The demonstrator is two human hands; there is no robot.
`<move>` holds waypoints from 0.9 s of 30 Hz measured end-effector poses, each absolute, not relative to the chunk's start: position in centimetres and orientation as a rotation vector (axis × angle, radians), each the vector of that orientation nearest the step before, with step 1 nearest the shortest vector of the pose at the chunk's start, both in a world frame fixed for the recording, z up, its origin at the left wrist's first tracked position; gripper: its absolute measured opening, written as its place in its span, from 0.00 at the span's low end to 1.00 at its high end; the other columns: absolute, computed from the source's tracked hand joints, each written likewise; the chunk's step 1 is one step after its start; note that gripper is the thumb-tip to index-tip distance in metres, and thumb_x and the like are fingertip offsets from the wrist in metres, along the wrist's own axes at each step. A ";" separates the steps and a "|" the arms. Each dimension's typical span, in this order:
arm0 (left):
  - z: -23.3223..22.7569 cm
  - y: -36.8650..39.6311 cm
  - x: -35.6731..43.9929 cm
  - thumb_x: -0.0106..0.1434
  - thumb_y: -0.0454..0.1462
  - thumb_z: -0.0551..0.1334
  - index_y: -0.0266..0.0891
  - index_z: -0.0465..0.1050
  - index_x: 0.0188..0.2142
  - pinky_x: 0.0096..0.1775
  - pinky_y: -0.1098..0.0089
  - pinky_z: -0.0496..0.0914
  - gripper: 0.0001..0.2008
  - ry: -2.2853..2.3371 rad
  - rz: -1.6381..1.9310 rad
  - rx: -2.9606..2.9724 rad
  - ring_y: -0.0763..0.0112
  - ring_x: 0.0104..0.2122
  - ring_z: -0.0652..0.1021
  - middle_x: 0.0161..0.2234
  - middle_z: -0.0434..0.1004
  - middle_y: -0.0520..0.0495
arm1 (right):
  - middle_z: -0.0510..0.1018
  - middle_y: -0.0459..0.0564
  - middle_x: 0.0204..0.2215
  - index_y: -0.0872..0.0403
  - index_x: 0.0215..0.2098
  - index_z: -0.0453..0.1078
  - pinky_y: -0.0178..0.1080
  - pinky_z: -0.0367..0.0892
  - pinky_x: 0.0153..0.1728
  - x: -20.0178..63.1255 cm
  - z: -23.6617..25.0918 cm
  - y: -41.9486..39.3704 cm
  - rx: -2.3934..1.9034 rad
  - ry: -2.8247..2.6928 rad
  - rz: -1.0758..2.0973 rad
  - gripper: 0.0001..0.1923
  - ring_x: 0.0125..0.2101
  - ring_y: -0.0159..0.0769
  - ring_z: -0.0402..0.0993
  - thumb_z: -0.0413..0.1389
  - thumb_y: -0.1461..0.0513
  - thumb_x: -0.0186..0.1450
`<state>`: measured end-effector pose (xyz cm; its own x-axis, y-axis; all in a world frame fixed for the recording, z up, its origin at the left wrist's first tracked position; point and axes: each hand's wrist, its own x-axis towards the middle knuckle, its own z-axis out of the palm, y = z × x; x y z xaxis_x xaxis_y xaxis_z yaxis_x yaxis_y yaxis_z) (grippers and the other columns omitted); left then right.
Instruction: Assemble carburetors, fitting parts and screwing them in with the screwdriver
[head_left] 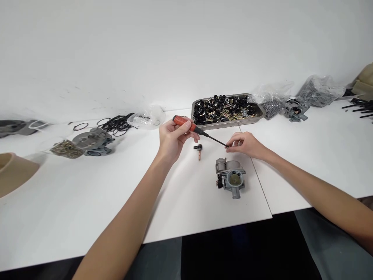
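Observation:
My left hand (171, 139) grips the red and black handle of a screwdriver (189, 126), whose thin black shaft slants down to the right. My right hand (244, 144) pinches something tiny at the screwdriver's tip; it is too small to identify. A grey metal carburetor (230, 178) stands on the white table (87, 194) just below both hands. A small black and copper part (198, 149) lies on the table between my hands.
A metal tray (259, 112) full of black and brass parts sits behind the hands. Plastic bags of small parts (272, 102) and another carburetor (295, 109) lie to its right. At left are a carburetor body (93, 142), brass screws (66, 149) and black rubber rings (116, 123).

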<state>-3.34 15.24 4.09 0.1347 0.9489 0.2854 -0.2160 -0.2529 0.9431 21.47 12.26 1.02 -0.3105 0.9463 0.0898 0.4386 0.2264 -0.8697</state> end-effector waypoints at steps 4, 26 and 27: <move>4.0 15.3 -3.3 0.56 0.44 0.72 0.36 0.73 0.32 0.24 0.65 0.73 0.15 0.790 1.352 1.335 0.69 0.20 0.77 0.23 0.73 0.49 | 0.78 0.50 0.31 0.56 0.30 0.79 0.36 0.61 0.30 21.5 0.9 12.2 -1.272 -1.887 0.969 0.14 0.28 0.30 0.67 0.68 0.53 0.54; 7.1 13.1 -2.7 0.55 0.41 0.72 0.38 0.73 0.28 0.23 0.64 0.73 0.12 0.809 1.426 1.423 0.69 0.21 0.76 0.26 0.74 0.48 | 0.76 0.49 0.29 0.55 0.27 0.78 0.37 0.63 0.29 21.7 2.4 11.6 -1.222 -1.958 0.829 0.16 0.26 0.30 0.67 0.67 0.50 0.57; 7.1 13.1 -2.7 0.55 0.42 0.73 0.38 0.73 0.28 0.23 0.64 0.73 0.12 0.816 1.426 1.417 0.69 0.21 0.76 0.26 0.74 0.48 | 0.76 0.49 0.29 0.55 0.27 0.78 0.37 0.63 0.29 21.6 2.3 11.6 -1.224 -1.964 0.829 0.17 0.27 0.30 0.67 0.67 0.49 0.57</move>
